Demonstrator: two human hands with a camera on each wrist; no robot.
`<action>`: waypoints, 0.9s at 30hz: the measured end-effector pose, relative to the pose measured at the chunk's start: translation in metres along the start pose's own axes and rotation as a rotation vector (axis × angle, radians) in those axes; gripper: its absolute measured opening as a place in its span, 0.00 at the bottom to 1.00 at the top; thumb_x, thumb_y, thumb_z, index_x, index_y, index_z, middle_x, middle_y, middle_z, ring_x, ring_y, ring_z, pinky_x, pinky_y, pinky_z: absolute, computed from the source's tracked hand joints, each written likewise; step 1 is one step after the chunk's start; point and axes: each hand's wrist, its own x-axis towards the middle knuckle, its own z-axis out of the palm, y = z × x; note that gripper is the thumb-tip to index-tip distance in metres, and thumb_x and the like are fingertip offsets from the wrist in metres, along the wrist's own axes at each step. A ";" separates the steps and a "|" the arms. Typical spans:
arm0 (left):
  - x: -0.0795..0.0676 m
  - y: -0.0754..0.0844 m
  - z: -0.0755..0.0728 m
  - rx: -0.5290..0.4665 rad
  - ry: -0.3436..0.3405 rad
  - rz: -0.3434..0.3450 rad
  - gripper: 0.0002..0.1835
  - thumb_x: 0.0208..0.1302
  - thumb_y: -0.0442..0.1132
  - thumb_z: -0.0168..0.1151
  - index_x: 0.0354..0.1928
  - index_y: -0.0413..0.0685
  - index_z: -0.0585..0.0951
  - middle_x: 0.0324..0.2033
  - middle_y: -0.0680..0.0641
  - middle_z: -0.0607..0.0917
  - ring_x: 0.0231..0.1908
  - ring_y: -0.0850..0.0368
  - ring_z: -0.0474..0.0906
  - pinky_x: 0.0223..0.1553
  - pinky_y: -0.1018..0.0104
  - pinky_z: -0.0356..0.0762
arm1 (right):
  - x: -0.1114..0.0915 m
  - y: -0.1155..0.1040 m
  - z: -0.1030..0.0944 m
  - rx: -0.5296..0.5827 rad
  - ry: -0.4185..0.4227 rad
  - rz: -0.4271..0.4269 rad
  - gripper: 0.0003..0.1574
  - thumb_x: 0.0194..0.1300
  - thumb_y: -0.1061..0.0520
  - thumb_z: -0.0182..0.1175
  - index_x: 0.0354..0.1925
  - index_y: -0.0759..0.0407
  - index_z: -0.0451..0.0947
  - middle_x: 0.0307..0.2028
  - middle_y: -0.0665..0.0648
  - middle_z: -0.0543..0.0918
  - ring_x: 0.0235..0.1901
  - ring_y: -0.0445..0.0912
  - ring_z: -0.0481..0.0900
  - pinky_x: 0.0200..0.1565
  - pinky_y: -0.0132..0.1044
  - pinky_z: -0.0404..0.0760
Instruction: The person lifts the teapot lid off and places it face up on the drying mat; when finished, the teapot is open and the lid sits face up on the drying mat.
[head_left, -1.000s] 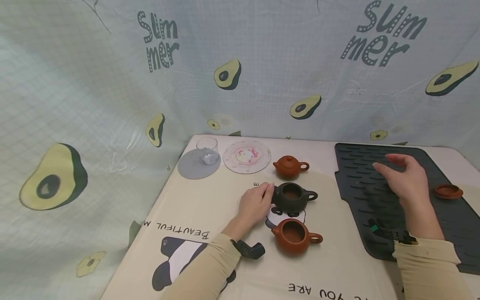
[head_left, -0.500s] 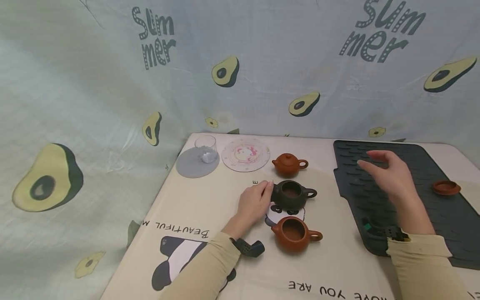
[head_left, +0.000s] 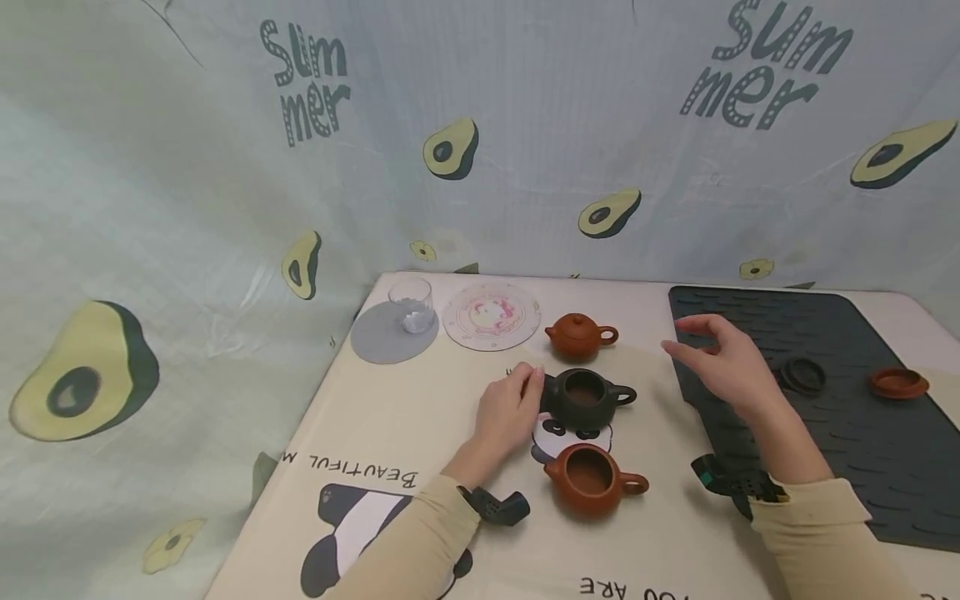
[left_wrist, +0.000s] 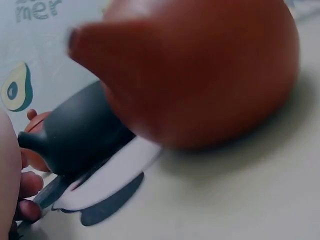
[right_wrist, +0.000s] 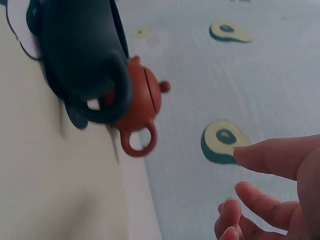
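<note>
My left hand (head_left: 510, 412) is at the spout side of a dark teapot (head_left: 587, 402), its thumb and fingers pinching the spout; part of this grip is hidden. That teapot has no lid on, and its handle points right. Nearer to me stands a lidless reddish-brown teapot (head_left: 591, 482), large in the left wrist view. Behind the dark one is a smaller lidded orange-brown teapot (head_left: 578, 336). To the right, my right hand (head_left: 723, 362) hovers over the mat's left edge with thumb and fingers apart, holding nothing. In the right wrist view, the dark teapot's handle (right_wrist: 122, 90) faces that hand.
On the black ridged mat (head_left: 825, 467) lie a dark lid (head_left: 802, 377) and a reddish-brown lid (head_left: 897, 383). A clear glass (head_left: 411, 307) stands on a grey round coaster (head_left: 375, 337) at the back left, beside a patterned round coaster (head_left: 491, 317). A printed curtain hangs behind.
My right hand has moved left across the mat toward the dark teapot, and the dark lid has come into sight behind it. My left hand stays at the spout.
</note>
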 end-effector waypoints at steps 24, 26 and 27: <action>0.069 0.004 0.003 0.004 0.030 0.008 0.20 0.82 0.52 0.44 0.35 0.49 0.79 0.24 0.50 0.75 0.28 0.53 0.72 0.30 0.63 0.65 | 0.011 -0.040 0.038 -0.027 -0.167 -0.093 0.29 0.70 0.49 0.66 0.62 0.60 0.73 0.62 0.66 0.76 0.51 0.58 0.78 0.46 0.49 0.79; 0.073 0.004 0.006 0.015 0.020 0.010 0.21 0.82 0.52 0.43 0.36 0.48 0.79 0.25 0.49 0.76 0.30 0.52 0.73 0.32 0.62 0.67 | 0.015 -0.040 0.042 -0.013 -0.167 -0.086 0.29 0.70 0.50 0.65 0.62 0.62 0.73 0.61 0.66 0.77 0.52 0.59 0.78 0.49 0.52 0.78; 0.075 0.003 0.008 0.023 0.016 0.004 0.22 0.82 0.52 0.42 0.36 0.48 0.79 0.26 0.49 0.77 0.31 0.51 0.74 0.34 0.61 0.68 | 0.018 -0.039 0.044 -0.008 -0.166 -0.084 0.28 0.71 0.50 0.65 0.63 0.62 0.73 0.61 0.67 0.77 0.53 0.60 0.77 0.51 0.53 0.78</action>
